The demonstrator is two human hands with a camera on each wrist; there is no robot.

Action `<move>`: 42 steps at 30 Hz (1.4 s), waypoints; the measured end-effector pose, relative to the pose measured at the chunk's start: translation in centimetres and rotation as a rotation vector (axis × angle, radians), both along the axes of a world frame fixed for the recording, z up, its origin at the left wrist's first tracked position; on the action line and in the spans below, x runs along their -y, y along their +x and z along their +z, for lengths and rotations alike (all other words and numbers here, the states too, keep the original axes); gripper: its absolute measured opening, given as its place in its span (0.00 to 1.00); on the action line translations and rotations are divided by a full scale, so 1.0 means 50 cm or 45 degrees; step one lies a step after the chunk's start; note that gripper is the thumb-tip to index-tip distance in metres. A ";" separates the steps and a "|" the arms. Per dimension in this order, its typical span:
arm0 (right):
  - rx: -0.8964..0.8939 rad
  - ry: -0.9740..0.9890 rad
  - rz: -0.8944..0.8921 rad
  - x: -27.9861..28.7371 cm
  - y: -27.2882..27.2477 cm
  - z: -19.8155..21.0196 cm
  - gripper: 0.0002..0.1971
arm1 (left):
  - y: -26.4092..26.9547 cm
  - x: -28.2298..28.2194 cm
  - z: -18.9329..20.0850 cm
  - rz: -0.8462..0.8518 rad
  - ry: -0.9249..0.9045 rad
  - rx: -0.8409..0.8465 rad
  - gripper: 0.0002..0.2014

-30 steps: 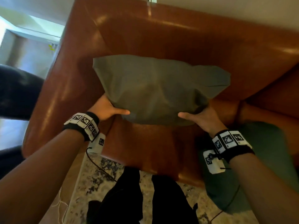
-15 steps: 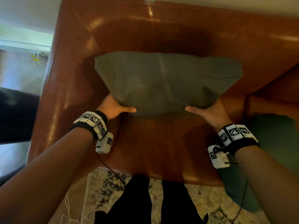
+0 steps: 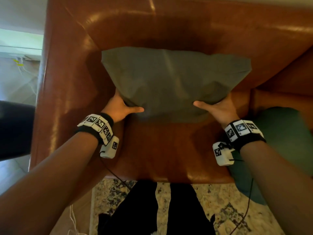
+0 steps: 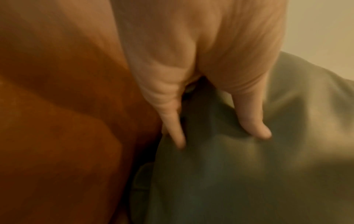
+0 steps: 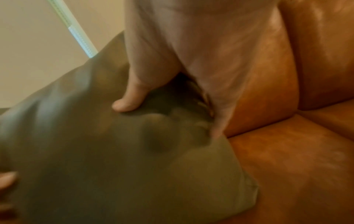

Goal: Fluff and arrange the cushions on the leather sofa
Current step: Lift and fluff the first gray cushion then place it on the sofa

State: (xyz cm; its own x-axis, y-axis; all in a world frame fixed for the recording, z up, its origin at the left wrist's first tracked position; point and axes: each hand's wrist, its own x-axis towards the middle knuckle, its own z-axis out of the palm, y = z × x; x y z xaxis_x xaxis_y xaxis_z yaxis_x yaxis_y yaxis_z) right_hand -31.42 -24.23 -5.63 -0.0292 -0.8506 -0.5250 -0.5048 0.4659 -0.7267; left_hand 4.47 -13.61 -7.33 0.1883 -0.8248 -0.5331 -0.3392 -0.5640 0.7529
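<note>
An olive-green cushion (image 3: 172, 78) stands against the backrest of the brown leather sofa (image 3: 162, 150), in its left corner. My left hand (image 3: 120, 107) grips the cushion's lower left corner, thumb on the front and fingers behind. My right hand (image 3: 218, 107) grips the lower right corner the same way. In the left wrist view my left hand (image 4: 220, 121) presses thumb and finger into the cushion (image 4: 249, 166). The right wrist view shows my right hand (image 5: 168, 109) pinching the cushion (image 5: 114, 159), with the sofa (image 5: 287, 159) seat beside it.
A second, darker green cushion (image 3: 281, 141) lies on the seat at the right, partly under my right forearm. The sofa's left armrest (image 3: 55, 99) stands close beside the held cushion. A patterned rug (image 3: 220, 206) and my legs are below the seat's front edge.
The cushion has gone from hanging tilted above the seat back towards the backrest, and now sits more level and upright. Both hands have kept their hold on its lower corners.
</note>
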 end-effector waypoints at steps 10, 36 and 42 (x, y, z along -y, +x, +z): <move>-1.051 -1.248 0.663 -0.133 0.077 0.005 0.40 | -0.102 -0.077 0.030 -0.500 -0.841 1.303 0.46; -0.952 -1.305 1.285 0.059 0.096 0.085 0.40 | -0.073 0.124 0.103 -0.846 -0.724 1.467 0.44; -0.921 -0.825 1.342 0.142 0.170 0.106 0.48 | -0.021 0.204 0.112 -0.893 -0.423 1.168 0.44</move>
